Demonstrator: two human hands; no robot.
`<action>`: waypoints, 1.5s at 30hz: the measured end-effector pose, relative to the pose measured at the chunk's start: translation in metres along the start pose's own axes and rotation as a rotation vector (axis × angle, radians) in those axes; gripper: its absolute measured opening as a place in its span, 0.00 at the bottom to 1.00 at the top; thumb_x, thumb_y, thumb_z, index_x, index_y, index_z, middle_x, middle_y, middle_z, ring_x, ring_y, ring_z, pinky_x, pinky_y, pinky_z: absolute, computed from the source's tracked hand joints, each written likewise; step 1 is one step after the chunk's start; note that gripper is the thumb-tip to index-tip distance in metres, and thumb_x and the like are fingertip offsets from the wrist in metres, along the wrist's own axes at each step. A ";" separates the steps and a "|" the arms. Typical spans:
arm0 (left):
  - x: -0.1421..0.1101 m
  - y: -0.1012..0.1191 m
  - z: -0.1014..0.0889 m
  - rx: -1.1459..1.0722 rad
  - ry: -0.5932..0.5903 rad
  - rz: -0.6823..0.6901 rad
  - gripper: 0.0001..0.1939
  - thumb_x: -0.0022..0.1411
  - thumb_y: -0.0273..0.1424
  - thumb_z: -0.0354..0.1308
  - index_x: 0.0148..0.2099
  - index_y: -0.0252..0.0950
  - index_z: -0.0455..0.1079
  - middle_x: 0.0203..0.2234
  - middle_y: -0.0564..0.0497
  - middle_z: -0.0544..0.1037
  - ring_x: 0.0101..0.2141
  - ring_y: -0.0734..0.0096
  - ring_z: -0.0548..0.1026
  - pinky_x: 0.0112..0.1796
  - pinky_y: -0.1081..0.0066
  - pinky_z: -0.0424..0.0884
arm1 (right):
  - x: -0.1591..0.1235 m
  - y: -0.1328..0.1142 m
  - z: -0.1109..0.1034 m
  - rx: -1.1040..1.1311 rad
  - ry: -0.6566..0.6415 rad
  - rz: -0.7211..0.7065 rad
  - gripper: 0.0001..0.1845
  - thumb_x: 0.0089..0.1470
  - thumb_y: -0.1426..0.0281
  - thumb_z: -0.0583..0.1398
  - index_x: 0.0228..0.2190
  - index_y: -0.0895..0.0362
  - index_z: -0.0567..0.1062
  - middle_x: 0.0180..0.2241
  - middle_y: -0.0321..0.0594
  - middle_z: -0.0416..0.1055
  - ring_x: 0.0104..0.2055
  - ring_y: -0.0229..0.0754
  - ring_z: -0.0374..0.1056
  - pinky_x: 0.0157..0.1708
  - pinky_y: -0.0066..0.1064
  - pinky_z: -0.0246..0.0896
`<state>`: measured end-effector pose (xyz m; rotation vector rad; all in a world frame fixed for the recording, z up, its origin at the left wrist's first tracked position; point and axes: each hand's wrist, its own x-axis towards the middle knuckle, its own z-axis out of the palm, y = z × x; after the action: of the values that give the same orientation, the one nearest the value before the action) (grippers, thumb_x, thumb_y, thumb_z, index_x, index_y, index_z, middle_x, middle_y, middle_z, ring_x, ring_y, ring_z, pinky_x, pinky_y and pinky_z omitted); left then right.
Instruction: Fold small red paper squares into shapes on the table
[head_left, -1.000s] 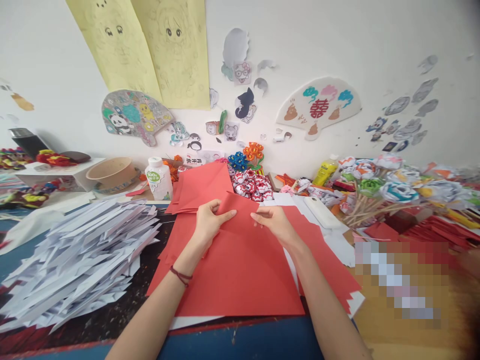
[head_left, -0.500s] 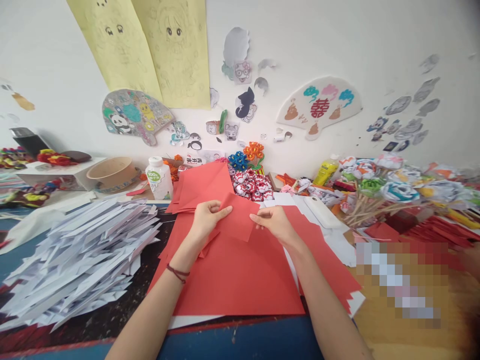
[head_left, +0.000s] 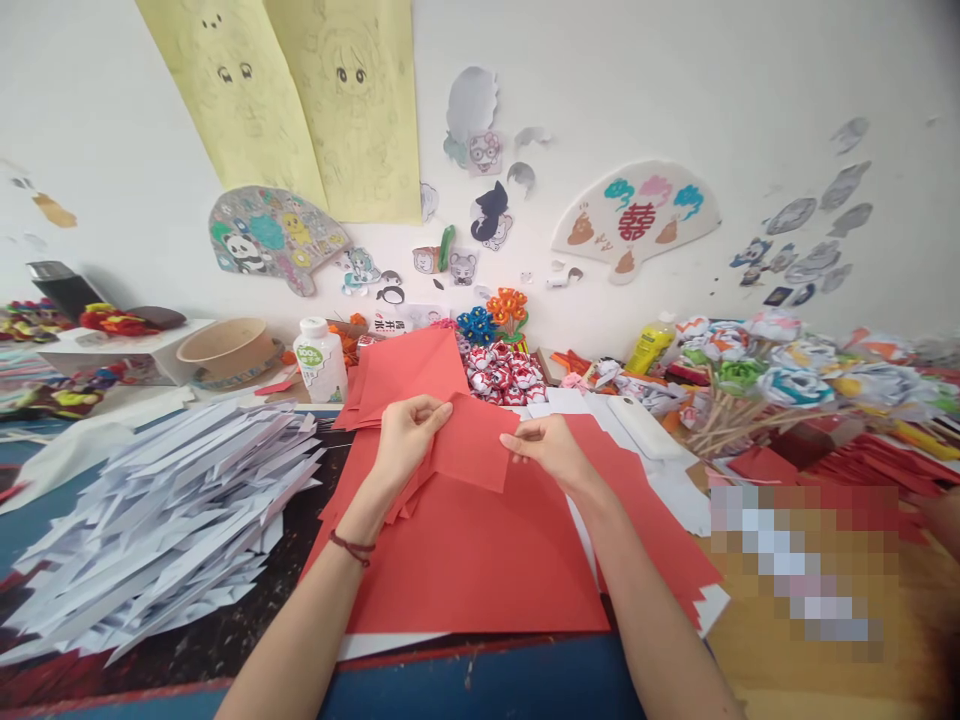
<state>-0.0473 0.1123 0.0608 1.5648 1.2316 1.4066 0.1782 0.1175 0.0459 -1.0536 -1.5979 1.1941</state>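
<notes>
Between my two hands is a small square of red paper (head_left: 474,445), held up over a large red sheet (head_left: 480,570). My left hand (head_left: 411,432) pinches its upper left corner between thumb and fingers. At its right edge, my right hand (head_left: 549,447) has thumb and forefinger closed on the paper. Behind my left hand lies a stack of red paper (head_left: 409,365). More small red pieces (head_left: 409,500) sit beneath my left wrist, and further red sheets (head_left: 637,500) lie under and beside my right forearm.
A big heap of folded white paper strips (head_left: 172,510) spreads at left. Along the wall stand a white bottle (head_left: 319,362), a round wooden container (head_left: 229,345) and red-white paper flowers (head_left: 506,372). Paper flowers on sticks (head_left: 750,385) lie at right, and another person's hand (head_left: 941,520) shows at the right edge.
The small red square has turned flatter towards me, so its top edge shows clear. My left hand has shifted slightly left and up; my right hand has barely moved.
</notes>
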 end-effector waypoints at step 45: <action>0.001 0.020 -0.008 0.500 -0.005 0.143 0.19 0.61 0.39 0.53 0.20 0.35 0.65 0.12 0.56 0.66 0.17 0.75 0.63 0.24 0.74 0.53 | 0.002 0.002 0.004 0.088 0.189 -0.040 0.19 0.44 0.56 0.67 0.16 0.58 0.73 0.17 0.37 0.69 0.21 0.36 0.61 0.24 0.29 0.55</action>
<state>-0.0514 0.1065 0.0814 2.0208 1.5789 1.2347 0.1736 0.1191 0.0438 -1.0408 -1.4017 1.0942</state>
